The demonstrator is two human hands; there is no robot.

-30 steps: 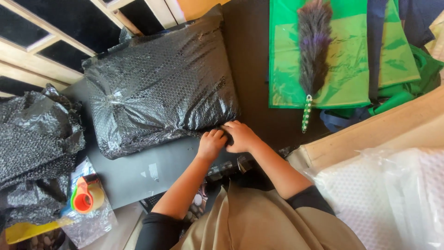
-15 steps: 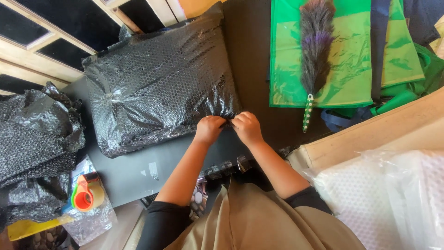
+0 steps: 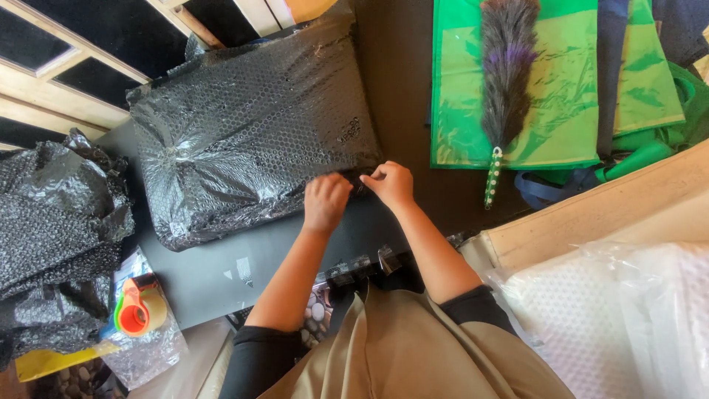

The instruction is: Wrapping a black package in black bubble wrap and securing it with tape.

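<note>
Viewed from above, looking down over two bare forearms; left hand [image 3: 326,201] curled shut, fingers pinching the near right edge of a large parcel wrapped in black bubble wrap [image 3: 251,133]; right hand [image 3: 390,182] just beside it, likewise closed in a pinch on the same corner of the wrap, thumb and fingertips pressed together.

Parcel lying flat on a dark grey board [image 3: 221,273], filling the middle of the scene, near edge under the hands, far edge against pale wooden slats [image 3: 52,81]; glossy, dimpled skin with clear tape shining across it.

Probably slippery and soft on the surface, with something firmer and flat inside; likely bulky rather than fragile to the touch, cushioned all round; best taken at the edges or corners, where the loose wrap gives purchase, since the taped face offers little grip.

To the left, a crumpled heap of more black bubble wrap [image 3: 55,222]; near it, an orange and green tape dispenser [image 3: 136,310] on a clear bag. To the far right, a grey and purple feather duster [image 3: 506,66] lying on green bags [image 3: 569,111]; near right, white bubble wrap [image 3: 628,325] beside a pale wooden plank [image 3: 591,214].
</note>
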